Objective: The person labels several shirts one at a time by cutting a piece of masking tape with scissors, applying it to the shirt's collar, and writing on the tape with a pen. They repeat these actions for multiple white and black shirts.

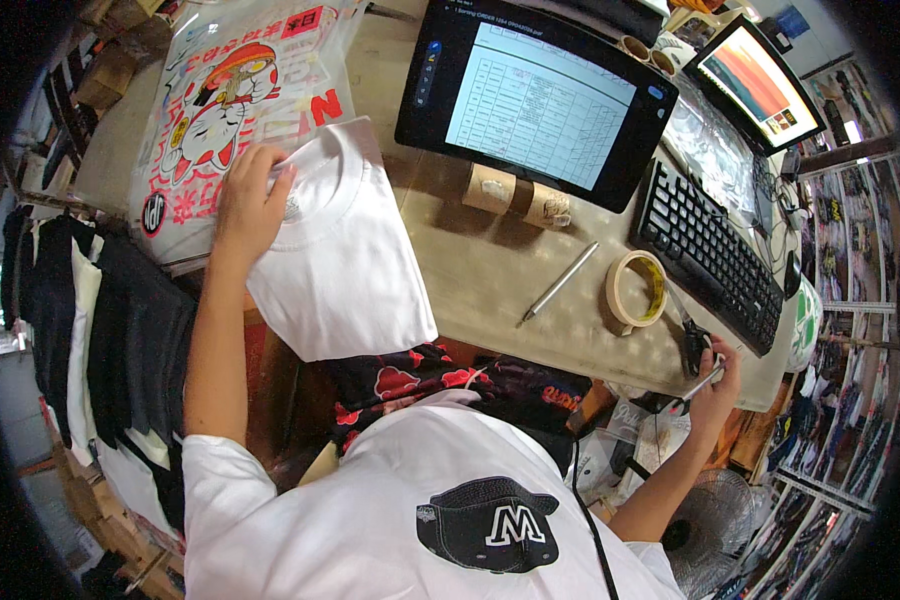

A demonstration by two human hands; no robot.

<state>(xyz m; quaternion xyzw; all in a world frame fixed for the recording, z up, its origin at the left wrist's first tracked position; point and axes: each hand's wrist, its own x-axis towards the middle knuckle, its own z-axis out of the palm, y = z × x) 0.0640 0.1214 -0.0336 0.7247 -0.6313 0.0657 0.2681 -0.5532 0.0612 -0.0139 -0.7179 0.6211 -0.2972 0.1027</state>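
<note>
Resting on the collar end of a folded white T-shirt [345, 260], the left hand [248, 205] has its fingers [275, 180] curled over the fabric edge beside the neckline, pinching or pressing a fold; how tightly cannot be told. The shirt lies on the surface [490, 270], partly overlapping a clear bag with a printed cat graphic [220, 100] beyond the fingers. Being soft, light cotton, it will likely sag and unfold if lifted by one point, so holding at the collar or shoulder seams looks best. The right hand [712, 385] sits at the near surface edge, fingers closed around a thin, pen-like tool [703, 380], with black scissors [692, 345] just beyond them. A tape roll [637, 290], a silver pen [560, 282] and a black keyboard [710, 255] lie between the hands and the monitor [535, 95].
</note>
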